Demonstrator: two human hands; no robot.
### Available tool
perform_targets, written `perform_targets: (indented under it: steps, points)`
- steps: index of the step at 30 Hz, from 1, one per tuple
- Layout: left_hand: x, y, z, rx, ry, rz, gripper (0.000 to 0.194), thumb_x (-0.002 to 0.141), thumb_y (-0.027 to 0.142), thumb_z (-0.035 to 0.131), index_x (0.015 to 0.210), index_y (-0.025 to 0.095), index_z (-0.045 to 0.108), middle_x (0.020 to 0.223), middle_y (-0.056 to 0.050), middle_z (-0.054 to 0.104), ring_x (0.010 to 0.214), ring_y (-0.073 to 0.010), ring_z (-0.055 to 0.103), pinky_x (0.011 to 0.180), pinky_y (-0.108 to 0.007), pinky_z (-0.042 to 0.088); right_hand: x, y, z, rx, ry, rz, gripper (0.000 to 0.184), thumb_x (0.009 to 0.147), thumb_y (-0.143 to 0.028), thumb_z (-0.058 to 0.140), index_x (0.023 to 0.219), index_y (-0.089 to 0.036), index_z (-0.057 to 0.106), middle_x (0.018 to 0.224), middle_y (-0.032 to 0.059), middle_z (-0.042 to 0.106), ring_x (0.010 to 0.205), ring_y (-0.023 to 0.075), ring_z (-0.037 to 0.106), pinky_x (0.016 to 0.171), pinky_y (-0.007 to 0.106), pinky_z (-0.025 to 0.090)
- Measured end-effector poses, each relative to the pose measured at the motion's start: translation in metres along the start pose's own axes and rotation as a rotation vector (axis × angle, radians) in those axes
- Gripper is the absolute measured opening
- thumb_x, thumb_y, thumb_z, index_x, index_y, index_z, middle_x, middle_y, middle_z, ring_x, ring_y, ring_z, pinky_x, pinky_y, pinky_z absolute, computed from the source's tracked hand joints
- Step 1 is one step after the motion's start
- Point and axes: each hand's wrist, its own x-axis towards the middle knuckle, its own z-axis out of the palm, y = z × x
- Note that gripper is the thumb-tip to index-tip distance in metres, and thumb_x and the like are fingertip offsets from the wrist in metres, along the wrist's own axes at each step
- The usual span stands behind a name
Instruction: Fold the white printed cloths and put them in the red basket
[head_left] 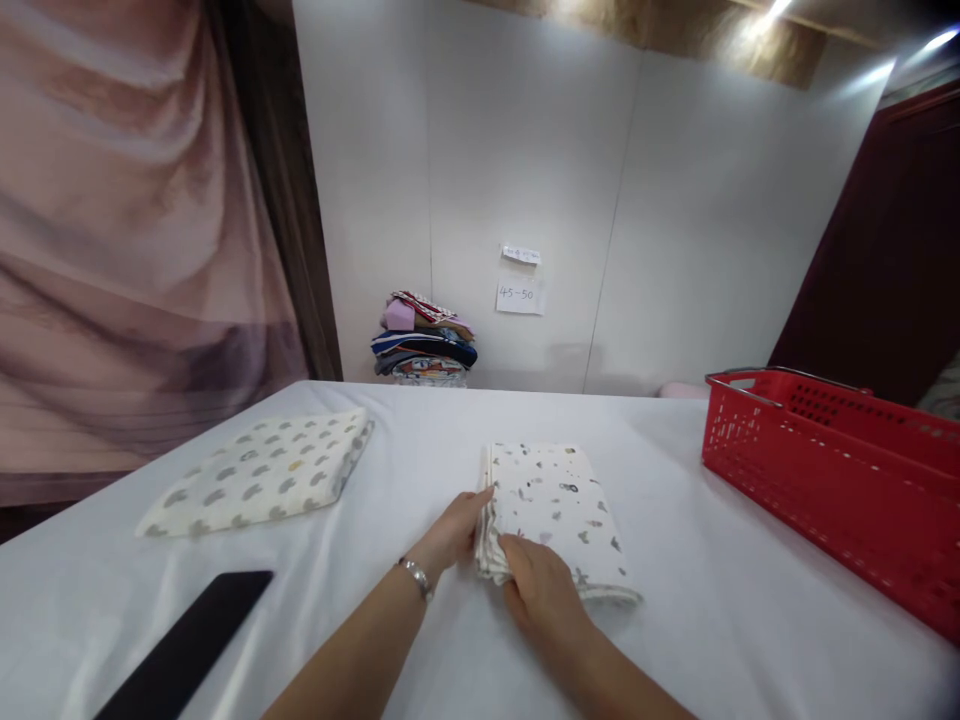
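A white cloth [555, 510] with small grey, green and brown prints lies folded into a thick rectangle on the white-covered table. My left hand [459, 527], with a silver band on its wrist, grips the cloth's layered left edge, thumb on top. At the near left corner my right hand [541, 590] holds the same cloth; its thumb side rests on the upper layer and its other fingertips are hidden. Farther left lies a second folded cloth [270, 470], cream with grey leaf-like shapes, touched by neither hand.
On the right stands a red plastic basket [825, 490] with a metal handle. A flat black strip [191, 640] lies at the front left. Behind the table is a stack of folded fabrics [425, 340] against a pale wall with paper labels [520, 296]. A pink curtain [127, 240] hangs left.
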Motion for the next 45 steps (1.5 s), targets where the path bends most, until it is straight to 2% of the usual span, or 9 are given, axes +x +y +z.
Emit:
perform_targets:
  steps: [4, 9, 13, 17, 22, 28, 33, 40, 45]
  points:
    - [0.018, 0.011, 0.0, -0.117, -0.043, 0.004, 0.051, 0.065, 0.056, 0.066, 0.09, 0.012, 0.061, 0.083, -0.011, 0.069, 0.083, -0.0232, 0.063, 0.078, -0.031, 0.047, -0.005, 0.001, -0.003, -0.002, 0.024, -0.013, 0.054, 0.07, -0.007, 0.045, 0.123, -0.017, 0.051, 0.118, 0.0083, 0.061, 0.104, 0.0232, 0.057, 0.088, 0.034, 0.047]
    - [0.042, 0.016, -0.002, -0.042, 0.113, -0.02, 0.06, 0.061, 0.054, 0.071, 0.099, 0.008, 0.06, 0.082, -0.013, 0.068, 0.079, -0.0246, 0.064, 0.073, -0.033, 0.048, -0.009, 0.0, -0.007, 0.003, 0.014, -0.021, 0.054, 0.071, -0.008, 0.046, 0.124, -0.015, 0.051, 0.119, 0.0083, 0.061, 0.105, 0.0237, 0.057, 0.089, 0.035, 0.047]
    - [0.054, 0.016, 0.003, 0.022, 0.267, 0.043, 0.078, 0.06, 0.033, 0.077, 0.127, 0.012, 0.042, 0.091, -0.01, 0.067, 0.075, -0.0197, 0.062, 0.065, -0.029, 0.046, -0.01, -0.003, -0.007, -0.014, -0.022, -0.062, 0.053, 0.072, -0.009, 0.048, 0.124, -0.017, 0.051, 0.12, 0.0082, 0.06, 0.106, 0.0233, 0.056, 0.089, 0.034, 0.047]
    - [0.061, 0.016, 0.006, 0.08, 0.352, 0.05, 0.083, 0.06, 0.022, 0.076, 0.132, 0.013, 0.037, 0.092, -0.01, 0.066, 0.071, -0.0176, 0.061, 0.059, -0.026, 0.044, -0.007, -0.009, -0.013, -0.042, -0.136, -0.054, 0.049, 0.072, -0.007, 0.049, 0.12, -0.018, 0.055, 0.118, 0.009, 0.061, 0.104, 0.0232, 0.056, 0.087, 0.035, 0.047]
    - [0.071, 0.017, 0.004, 0.088, 0.355, 0.01, 0.079, 0.062, 0.023, 0.075, 0.132, 0.013, 0.039, 0.097, -0.012, 0.066, 0.076, -0.0188, 0.062, 0.06, -0.026, 0.044, -0.002, -0.015, -0.024, -0.071, -0.224, -0.053, 0.047, 0.073, -0.004, 0.048, 0.118, -0.015, 0.055, 0.118, 0.0122, 0.059, 0.104, 0.0234, 0.056, 0.085, 0.036, 0.046]
    - [0.094, 0.021, 0.003, 0.067, 0.33, 0.014, 0.088, 0.06, 0.023, 0.077, 0.136, 0.013, 0.033, 0.109, -0.018, 0.062, 0.082, -0.0211, 0.063, 0.064, -0.028, 0.047, -0.003, -0.015, -0.023, -0.08, -0.21, -0.074, 0.046, 0.074, -0.002, 0.047, 0.118, -0.015, 0.053, 0.117, 0.0115, 0.059, 0.104, 0.0225, 0.055, 0.085, 0.035, 0.045]
    - [0.113, 0.023, 0.0, 0.095, 0.374, 0.062, 0.094, 0.056, 0.021, 0.08, 0.136, 0.016, 0.032, 0.103, -0.013, 0.065, 0.08, -0.0186, 0.063, 0.067, -0.027, 0.048, -0.004, -0.017, -0.021, -0.081, -0.208, -0.072, 0.042, 0.076, -0.003, 0.048, 0.115, -0.016, 0.054, 0.116, 0.0106, 0.06, 0.104, 0.0221, 0.055, 0.085, 0.035, 0.045]
    - [0.127, 0.03, -0.007, 0.226, 0.43, 0.107, 0.079, 0.065, 0.021, 0.072, 0.134, 0.015, 0.034, 0.092, -0.011, 0.065, 0.073, -0.0166, 0.062, 0.066, -0.028, 0.048, -0.007, -0.018, -0.01, -0.081, -0.179, -0.069, 0.036, 0.081, -0.005, 0.05, 0.114, -0.017, 0.056, 0.117, 0.0119, 0.058, 0.11, 0.0229, 0.051, 0.091, 0.038, 0.04]
    - [0.132, 0.03, -0.005, 0.407, 0.463, 0.218, 0.066, 0.067, 0.017, 0.067, 0.128, 0.017, 0.043, 0.108, -0.011, 0.062, 0.094, -0.0181, 0.061, 0.08, -0.026, 0.046, -0.007, -0.018, -0.003, -0.093, -0.128, -0.081, 0.029, 0.082, -0.007, 0.052, 0.11, -0.017, 0.057, 0.114, 0.012, 0.059, 0.105, 0.024, 0.051, 0.088, 0.039, 0.042]
